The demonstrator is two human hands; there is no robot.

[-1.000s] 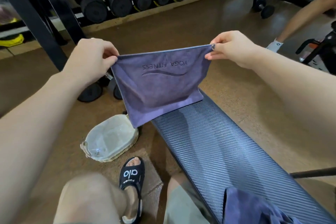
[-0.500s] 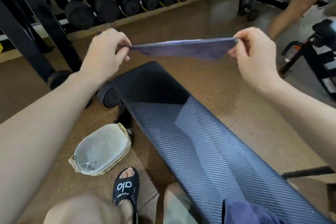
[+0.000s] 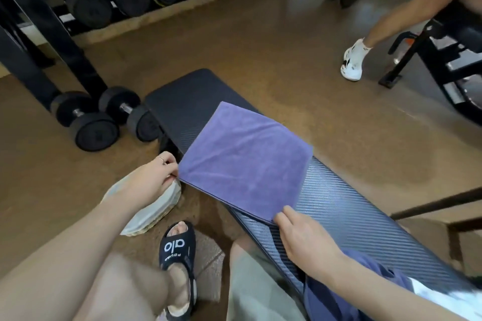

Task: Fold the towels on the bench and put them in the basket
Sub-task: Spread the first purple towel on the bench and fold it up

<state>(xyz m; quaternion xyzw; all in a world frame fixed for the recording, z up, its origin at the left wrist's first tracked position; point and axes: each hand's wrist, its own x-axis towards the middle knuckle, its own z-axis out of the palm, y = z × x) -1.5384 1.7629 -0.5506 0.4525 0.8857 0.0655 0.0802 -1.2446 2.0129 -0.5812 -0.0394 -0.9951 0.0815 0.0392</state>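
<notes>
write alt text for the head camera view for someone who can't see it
A person lays a folded purple microfibre towel flat on a dark carbon-weave gym bench, the left hand pinching its near-left corner and the right hand holding its near corner. A lined woven basket sits on the brown floor under the left arm, with black dumbbells beyond.

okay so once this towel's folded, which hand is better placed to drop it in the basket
Probably the left. The left hand pinches the towel corner right above the basket, which sits on the floor on that side. The right hand holds the near corner over the bench, farther away.
</notes>
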